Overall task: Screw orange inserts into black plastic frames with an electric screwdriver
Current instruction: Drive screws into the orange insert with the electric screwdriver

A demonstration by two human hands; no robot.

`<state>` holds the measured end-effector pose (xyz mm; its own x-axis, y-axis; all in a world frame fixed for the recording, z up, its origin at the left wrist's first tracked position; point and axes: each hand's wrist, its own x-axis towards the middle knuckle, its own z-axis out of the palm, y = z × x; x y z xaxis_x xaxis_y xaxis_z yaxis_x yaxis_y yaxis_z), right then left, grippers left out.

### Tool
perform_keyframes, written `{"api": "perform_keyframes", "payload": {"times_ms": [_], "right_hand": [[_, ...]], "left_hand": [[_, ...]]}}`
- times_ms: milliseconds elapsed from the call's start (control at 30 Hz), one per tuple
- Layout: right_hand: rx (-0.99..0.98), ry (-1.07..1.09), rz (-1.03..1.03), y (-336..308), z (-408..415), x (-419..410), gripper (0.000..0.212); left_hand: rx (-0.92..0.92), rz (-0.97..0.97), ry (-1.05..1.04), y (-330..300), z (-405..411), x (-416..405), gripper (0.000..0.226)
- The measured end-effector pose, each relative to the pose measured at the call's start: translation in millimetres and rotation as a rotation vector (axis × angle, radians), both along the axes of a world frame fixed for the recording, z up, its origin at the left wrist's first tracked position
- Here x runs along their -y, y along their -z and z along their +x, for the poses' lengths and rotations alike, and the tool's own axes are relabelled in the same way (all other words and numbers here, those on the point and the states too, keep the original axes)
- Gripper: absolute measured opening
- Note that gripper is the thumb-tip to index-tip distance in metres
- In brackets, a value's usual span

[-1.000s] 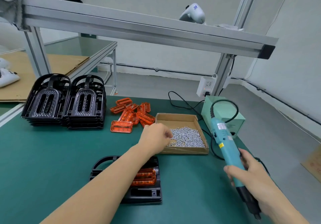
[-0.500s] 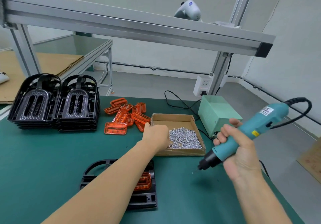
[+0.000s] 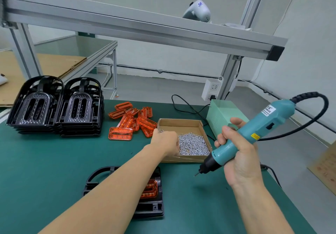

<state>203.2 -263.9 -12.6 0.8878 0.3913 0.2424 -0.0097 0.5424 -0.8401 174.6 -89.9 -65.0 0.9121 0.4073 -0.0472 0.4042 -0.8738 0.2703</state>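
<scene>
A black plastic frame (image 3: 151, 208) lies on the green mat near me with an orange insert (image 3: 150, 188) seated in it, partly hidden by my left forearm. My left hand (image 3: 166, 141) reaches into the cardboard box (image 3: 181, 123) of silver screws (image 3: 193, 144), fingers curled down among them; what they hold is hidden. My right hand (image 3: 236, 153) grips the teal electric screwdriver (image 3: 254, 130), held tilted above the mat with its bit pointing down-left, right of the frame.
Two stacks of black frames (image 3: 54, 110) stand at the back left. A heap of loose orange inserts (image 3: 131, 120) lies beside them. A green power box (image 3: 223, 115) and cables sit behind the screw box. An aluminium beam (image 3: 145, 28) crosses overhead.
My right hand lifted the screwdriver from low at the right and turned it bit-down toward the mat. My left hand stayed in the screw box.
</scene>
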Motion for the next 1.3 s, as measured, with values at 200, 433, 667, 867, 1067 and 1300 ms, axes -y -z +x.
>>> {"api": "perform_keyframes", "payload": {"times_ms": [200,433,667,867,1067,1300], "right_hand": [[0.012,-0.001,0.001,-3.1,-3.7,-1.9,0.027],[0.026,0.001,-0.006,-2.9,-5.8,-3.4,0.023],[0.036,0.006,-0.018,-2.9,-6.9,-3.4,0.024],[0.032,-0.003,-0.008,-2.4,-6.2,-0.4,0.026],[0.029,-0.001,-0.017,0.6,-5.6,-3.4,0.026],[0.036,0.000,-0.032,2.6,-5.9,-2.4,0.024]], "left_hand": [[-0.004,0.026,0.014,1.4,-1.0,1.4,0.021],[-0.039,0.068,0.006,-6.0,-0.3,1.2,0.017],[-0.107,0.207,0.078,-3.8,-2.7,1.9,0.022],[-0.005,0.006,0.095,-5.5,-6.9,-3.2,0.017],[0.065,-0.027,0.119,-4.1,-7.7,-2.4,0.007],[0.009,-0.015,0.114,-7.4,-3.6,-0.7,0.013]]}}
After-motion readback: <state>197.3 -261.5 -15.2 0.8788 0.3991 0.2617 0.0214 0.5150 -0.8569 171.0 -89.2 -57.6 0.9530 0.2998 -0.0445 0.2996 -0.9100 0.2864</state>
